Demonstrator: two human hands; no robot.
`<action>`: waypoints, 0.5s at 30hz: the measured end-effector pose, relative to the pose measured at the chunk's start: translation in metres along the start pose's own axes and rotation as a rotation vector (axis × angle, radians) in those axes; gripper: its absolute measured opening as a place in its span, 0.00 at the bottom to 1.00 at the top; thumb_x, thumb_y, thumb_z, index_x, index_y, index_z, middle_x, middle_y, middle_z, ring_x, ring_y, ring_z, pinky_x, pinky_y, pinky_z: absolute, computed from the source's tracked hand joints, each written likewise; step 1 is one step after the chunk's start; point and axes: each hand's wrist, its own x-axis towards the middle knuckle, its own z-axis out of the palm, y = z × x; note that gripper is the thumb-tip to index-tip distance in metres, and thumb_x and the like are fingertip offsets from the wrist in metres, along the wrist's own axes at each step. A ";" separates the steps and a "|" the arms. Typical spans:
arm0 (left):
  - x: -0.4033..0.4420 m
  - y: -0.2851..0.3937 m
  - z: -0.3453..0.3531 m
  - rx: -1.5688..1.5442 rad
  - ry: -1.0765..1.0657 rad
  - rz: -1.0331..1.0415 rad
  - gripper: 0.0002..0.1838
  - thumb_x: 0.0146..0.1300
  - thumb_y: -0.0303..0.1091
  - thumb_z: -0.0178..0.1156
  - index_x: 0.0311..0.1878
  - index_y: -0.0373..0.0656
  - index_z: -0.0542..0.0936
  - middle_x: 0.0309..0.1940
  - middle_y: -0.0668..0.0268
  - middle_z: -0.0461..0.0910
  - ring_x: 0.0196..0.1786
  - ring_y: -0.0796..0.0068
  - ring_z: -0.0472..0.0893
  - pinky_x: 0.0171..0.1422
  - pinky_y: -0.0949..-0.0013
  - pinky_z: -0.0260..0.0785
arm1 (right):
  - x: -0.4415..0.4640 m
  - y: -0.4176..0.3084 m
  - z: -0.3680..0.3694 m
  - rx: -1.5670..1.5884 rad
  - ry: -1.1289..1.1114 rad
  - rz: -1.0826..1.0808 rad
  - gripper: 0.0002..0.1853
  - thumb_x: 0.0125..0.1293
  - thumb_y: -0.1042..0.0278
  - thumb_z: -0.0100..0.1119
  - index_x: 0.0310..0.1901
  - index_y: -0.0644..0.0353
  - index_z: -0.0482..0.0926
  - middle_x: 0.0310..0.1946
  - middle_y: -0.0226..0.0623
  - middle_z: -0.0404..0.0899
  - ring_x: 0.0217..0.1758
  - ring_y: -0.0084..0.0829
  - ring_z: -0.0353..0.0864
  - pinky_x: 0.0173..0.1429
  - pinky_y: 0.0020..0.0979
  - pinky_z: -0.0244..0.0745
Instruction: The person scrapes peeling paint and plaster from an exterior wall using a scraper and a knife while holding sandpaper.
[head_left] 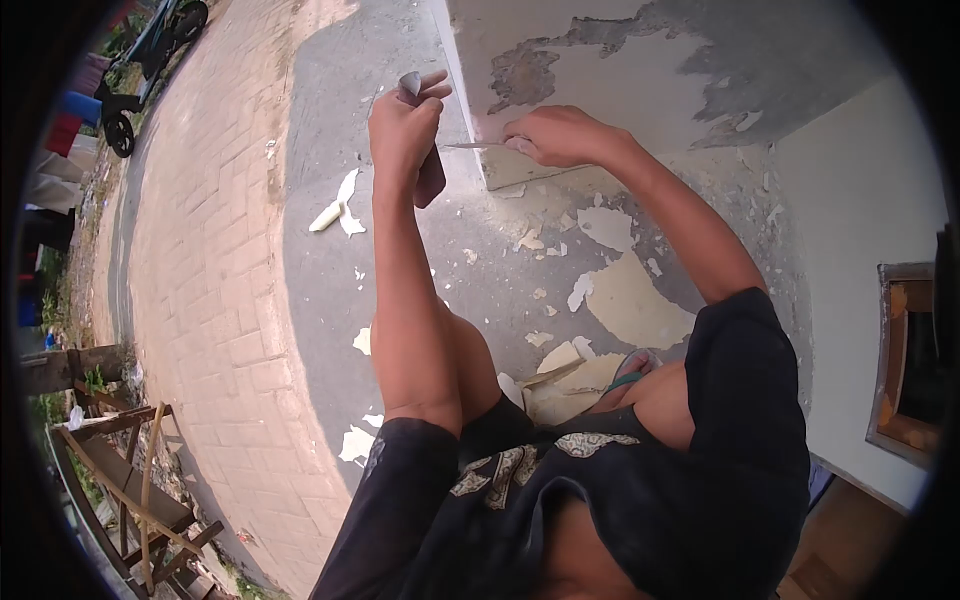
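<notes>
Our left hand (pixel 405 132), at 11 o'clock in the view, and our right hand (pixel 562 137), at 1 o'clock, are both grasping something slim. Largest before us is the patchy wall (pixel 630 75): it spreads toward 2 o'clock from our left hand, and our right is the nearer, lying over its lower part. A broad paint sheet (pixel 635 300) rests on the ground at 5 o'clock from our right hand. Our left hand's fingers wrap a dark bar (pixel 431 185), its long axis running from near 12 down toward 6. Smallest, the thin blade (pixel 465 146) in our right hand's grip points to 9 o'clock, nearly square across the bar; its tip ends just beside it, and we cannot tell whether they touch.
</notes>
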 end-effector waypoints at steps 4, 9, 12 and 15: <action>-0.004 0.007 -0.004 -0.037 -0.022 -0.010 0.25 0.54 0.28 0.53 0.59 0.41 0.78 0.47 0.58 0.84 0.46 0.75 0.81 0.51 0.70 0.74 | -0.065 -0.008 -0.054 0.015 0.121 0.015 0.16 0.70 0.68 0.49 0.57 0.53 0.78 0.44 0.44 0.83 0.41 0.48 0.80 0.51 0.41 0.72; 0.005 0.005 0.005 -0.050 -0.128 -0.024 0.23 0.56 0.30 0.52 0.56 0.42 0.81 0.44 0.58 0.84 0.47 0.74 0.82 0.53 0.70 0.74 | -0.080 0.003 -0.090 -0.111 0.166 0.072 0.16 0.69 0.69 0.49 0.56 0.55 0.79 0.44 0.45 0.83 0.40 0.49 0.80 0.50 0.38 0.74; 0.004 0.005 0.008 -0.069 -0.091 -0.026 0.22 0.56 0.30 0.52 0.55 0.41 0.81 0.42 0.59 0.85 0.47 0.73 0.82 0.54 0.69 0.74 | -0.056 0.012 -0.084 -0.075 0.071 0.032 0.16 0.69 0.69 0.50 0.55 0.56 0.79 0.45 0.45 0.82 0.42 0.48 0.81 0.51 0.38 0.74; 0.005 0.001 0.006 -0.130 -0.121 -0.039 0.21 0.56 0.30 0.52 0.54 0.41 0.82 0.43 0.60 0.85 0.47 0.73 0.82 0.54 0.69 0.74 | -0.044 0.007 -0.066 -0.221 -0.037 0.118 0.15 0.69 0.69 0.50 0.55 0.56 0.79 0.46 0.45 0.82 0.44 0.48 0.81 0.52 0.37 0.74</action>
